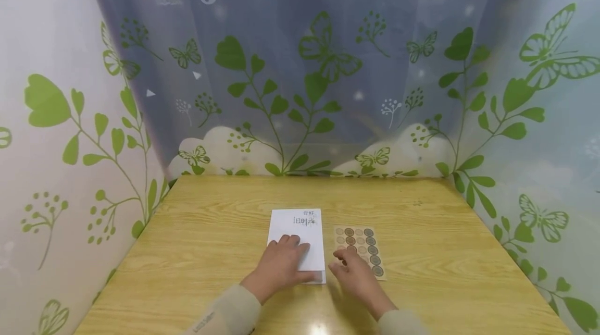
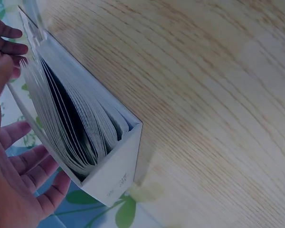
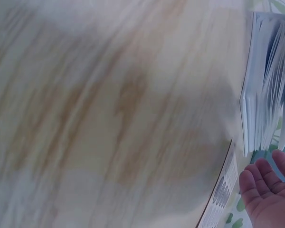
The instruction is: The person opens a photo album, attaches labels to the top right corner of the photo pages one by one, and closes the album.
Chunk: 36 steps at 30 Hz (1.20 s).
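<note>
A thick white photo album (image 1: 296,228) with Chinese lettering on its cover lies on the table. My left hand (image 1: 281,262) rests on that cover, fingers spread, its thumb along the near edge. In the left wrist view, the album (image 2: 121,175) shows its many pages fanned slightly apart at the edge, beside the left fingers (image 2: 31,166). My right hand (image 1: 356,275) hovers right of the album, fingers bent loosely with nothing between them. It overlaps a tan sheet of round stickers (image 1: 372,249). The right wrist view shows the right fingers (image 3: 263,178) just off the album's corner.
The wood-grain table (image 1: 211,205) extends around the album and sheet. Behind it hangs a curtain (image 1: 290,116) with green leaves and butterflies, and similar patterned fabric (image 1: 70,168) covers both sides.
</note>
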Each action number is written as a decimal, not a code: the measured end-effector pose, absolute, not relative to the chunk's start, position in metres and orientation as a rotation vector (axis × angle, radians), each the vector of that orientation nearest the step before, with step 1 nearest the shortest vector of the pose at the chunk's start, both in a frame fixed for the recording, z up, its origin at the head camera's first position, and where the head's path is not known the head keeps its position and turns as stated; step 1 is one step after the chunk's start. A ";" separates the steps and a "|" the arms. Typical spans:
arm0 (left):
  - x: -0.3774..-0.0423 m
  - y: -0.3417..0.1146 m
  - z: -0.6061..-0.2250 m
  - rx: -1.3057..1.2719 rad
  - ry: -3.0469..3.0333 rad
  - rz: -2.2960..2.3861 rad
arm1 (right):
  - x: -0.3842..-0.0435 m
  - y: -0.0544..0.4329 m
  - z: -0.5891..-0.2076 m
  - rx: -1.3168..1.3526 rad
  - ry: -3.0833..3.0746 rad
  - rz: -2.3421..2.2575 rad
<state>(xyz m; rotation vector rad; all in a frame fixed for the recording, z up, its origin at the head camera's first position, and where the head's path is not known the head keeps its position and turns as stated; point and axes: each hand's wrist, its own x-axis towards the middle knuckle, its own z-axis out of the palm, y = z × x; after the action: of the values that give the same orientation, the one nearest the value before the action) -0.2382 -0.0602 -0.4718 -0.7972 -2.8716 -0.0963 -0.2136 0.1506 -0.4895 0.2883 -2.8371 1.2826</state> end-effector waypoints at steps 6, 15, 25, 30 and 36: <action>-0.236 -0.061 -0.470 -0.830 -2.794 -0.032 | -0.213 0.144 -0.490 0.324 -2.844 1.299; -0.234 -0.070 -0.469 -0.843 -2.766 -0.102 | -0.215 0.134 -0.493 0.335 -2.843 1.409; -0.234 -0.076 -0.465 -0.849 -2.767 -0.174 | -0.216 0.118 -0.493 0.255 -2.831 1.540; -0.234 -0.079 -0.465 -0.845 -2.759 -0.247 | -0.217 0.113 -0.496 0.251 -2.806 1.522; -0.233 -0.084 -0.463 -0.825 -2.760 -0.329 | -0.218 0.110 -0.500 0.221 -2.803 1.495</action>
<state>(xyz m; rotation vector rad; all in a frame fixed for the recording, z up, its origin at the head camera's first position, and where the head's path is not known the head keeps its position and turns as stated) -0.2334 -0.0840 -0.4631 -0.8254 -2.7604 -0.3289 -0.2181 0.1099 -0.5002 0.2205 -2.8030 1.4947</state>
